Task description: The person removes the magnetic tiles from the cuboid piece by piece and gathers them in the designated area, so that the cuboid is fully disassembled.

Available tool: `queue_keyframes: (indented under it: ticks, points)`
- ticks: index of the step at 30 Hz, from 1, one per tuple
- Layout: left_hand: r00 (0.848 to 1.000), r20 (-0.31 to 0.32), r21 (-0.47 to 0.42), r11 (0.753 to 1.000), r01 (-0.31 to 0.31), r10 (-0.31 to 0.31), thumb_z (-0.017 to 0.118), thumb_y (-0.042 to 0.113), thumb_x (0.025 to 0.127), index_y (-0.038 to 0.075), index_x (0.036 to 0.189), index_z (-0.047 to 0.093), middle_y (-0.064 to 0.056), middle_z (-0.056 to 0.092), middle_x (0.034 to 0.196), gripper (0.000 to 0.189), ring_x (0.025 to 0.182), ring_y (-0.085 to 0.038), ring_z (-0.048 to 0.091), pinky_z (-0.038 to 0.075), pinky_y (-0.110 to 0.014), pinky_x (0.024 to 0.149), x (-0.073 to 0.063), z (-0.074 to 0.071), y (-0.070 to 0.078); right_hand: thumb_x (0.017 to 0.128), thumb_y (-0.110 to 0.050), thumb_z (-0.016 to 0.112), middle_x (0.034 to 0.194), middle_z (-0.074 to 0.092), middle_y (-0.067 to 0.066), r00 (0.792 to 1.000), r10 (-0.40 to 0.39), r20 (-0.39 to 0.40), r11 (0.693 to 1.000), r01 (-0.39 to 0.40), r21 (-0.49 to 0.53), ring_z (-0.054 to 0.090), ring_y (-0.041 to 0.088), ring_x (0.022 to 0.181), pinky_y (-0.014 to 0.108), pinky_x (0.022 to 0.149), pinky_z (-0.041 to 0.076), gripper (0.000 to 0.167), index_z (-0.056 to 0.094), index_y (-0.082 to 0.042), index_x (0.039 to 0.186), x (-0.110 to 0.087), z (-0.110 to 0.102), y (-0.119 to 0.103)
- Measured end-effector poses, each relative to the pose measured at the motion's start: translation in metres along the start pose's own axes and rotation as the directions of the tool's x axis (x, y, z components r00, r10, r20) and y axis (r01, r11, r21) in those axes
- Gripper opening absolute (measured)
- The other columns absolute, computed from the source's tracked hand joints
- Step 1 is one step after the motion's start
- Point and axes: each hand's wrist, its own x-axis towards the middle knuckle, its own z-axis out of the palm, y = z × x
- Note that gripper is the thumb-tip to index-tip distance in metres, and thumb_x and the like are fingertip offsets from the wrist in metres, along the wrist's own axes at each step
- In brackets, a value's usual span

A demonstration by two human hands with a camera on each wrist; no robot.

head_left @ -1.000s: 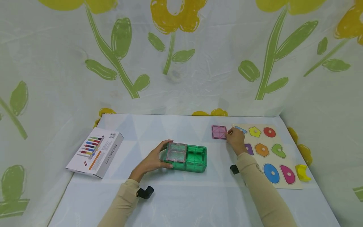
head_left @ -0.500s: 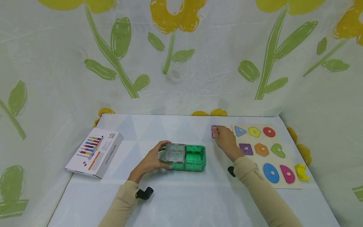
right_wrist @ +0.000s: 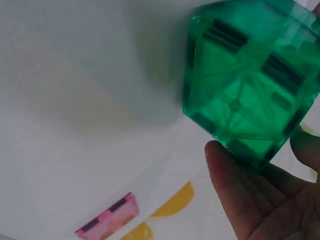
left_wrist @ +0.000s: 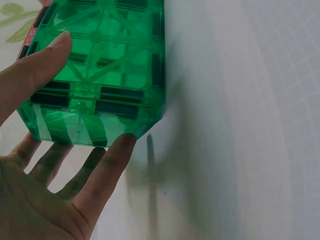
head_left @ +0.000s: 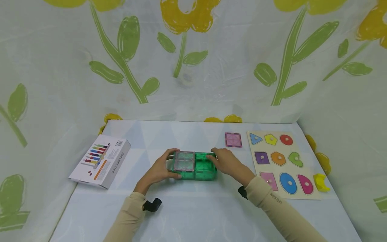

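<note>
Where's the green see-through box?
In the head view, the green box is near the middle, between the left hand and right hand, left of the puzzle board.

A white cardboard box [head_left: 99, 161] printed with rows of coloured beads lies along the left edge of the desk [head_left: 193, 211], nearer its far corner. Toward the right edge lies a pale shape-puzzle board [head_left: 281, 148]; its pieces include a blue triangle [head_left: 255, 139], yellow pentagon [head_left: 271, 140], red circle [head_left: 286, 139], purple square [head_left: 261, 158], orange hexagon [head_left: 278, 158] and blue oval [head_left: 288, 183]. A yellow crescent [head_left: 320, 184] is just beside the board, by the right edge. Beyond the far edge rises a white sheet [head_left: 235, 50] patterned with yellow flowers [head_left: 190, 22] and green leaves [head_left: 128, 38].
</note>
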Motion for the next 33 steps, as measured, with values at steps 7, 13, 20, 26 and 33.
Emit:
queue_keyframes:
  ticks: [7, 13, 20, 26, 33]
  points:
    - [1.0, -0.009, -0.007, 1.0, 0.001, -0.001, 0.093, 0.016, 0.068, 0.024, 0.151, 0.036, -0.014, 0.04, 0.157, 0.101, 0.146, -0.044, 0.038, 0.037, -0.067, 0.112, 0.0, -0.004, -0.001, 0.099, -0.018, 0.062, 0.105, 0.074, 0.015, 0.999, -0.037, 0.001, 0.999, 0.037, -0.013, 0.066, 0.019, 0.085, 0.039, 0.08, 0.06, 0.031, 0.064, 0.003, 0.122, 0.002, 0.006, -0.005]
    - [1.0, -0.014, -0.018, 1.0, -0.017, 0.017, 0.092, 0.011, 0.069, 0.02, 0.151, 0.037, -0.018, 0.041, 0.156, 0.099, 0.145, -0.047, 0.038, 0.034, -0.071, 0.112, -0.001, -0.003, 0.003, 0.096, -0.01, 0.063, 0.094, 0.074, 0.014, 0.999, -0.037, -0.037, 0.999, 0.037, 0.013, 0.058, 0.016, 0.07, 0.032, 0.066, 0.056, 0.024, 0.067, 0.005, 0.115, 0.005, 0.007, -0.003]
    - [1.0, 0.006, -0.02, 1.0, 0.016, -0.016, 0.093, 0.016, 0.069, 0.023, 0.152, 0.035, -0.016, 0.038, 0.159, 0.101, 0.148, -0.046, 0.035, 0.032, -0.07, 0.114, -0.001, -0.003, -0.001, 0.095, -0.009, 0.062, 0.092, 0.073, 0.012, 1.0, 0.023, -0.017, 0.998, -0.022, 0.058, 0.056, 0.018, 0.071, 0.032, 0.065, 0.052, 0.021, 0.068, 0.003, 0.111, 0.007, 0.014, 0.0]
    - [0.999, 0.028, -0.011, 1.0, 0.021, -0.02, 0.092, 0.016, 0.071, 0.023, 0.158, 0.027, -0.016, 0.032, 0.162, 0.108, 0.149, -0.046, 0.032, 0.03, -0.073, 0.114, -0.002, -0.004, -0.001, 0.094, -0.01, 0.062, 0.094, 0.072, 0.012, 0.999, 0.048, -0.009, 0.997, -0.047, 0.058, 0.057, 0.019, 0.075, 0.033, 0.068, 0.053, 0.022, 0.068, 0.002, 0.111, 0.011, 0.019, 0.004]
    - [1.0, 0.027, -0.016, 1.0, 0.008, -0.007, 0.092, 0.016, 0.071, 0.023, 0.154, 0.034, -0.016, 0.033, 0.162, 0.102, 0.148, -0.048, 0.032, 0.031, -0.072, 0.114, 0.0, -0.003, -0.002, 0.095, -0.012, 0.062, 0.098, 0.072, 0.012, 0.997, 0.069, 0.021, 0.995, -0.071, 0.069, 0.057, 0.019, 0.077, 0.034, 0.07, 0.053, 0.022, 0.068, 0.001, 0.112, 0.012, 0.017, 0.004]
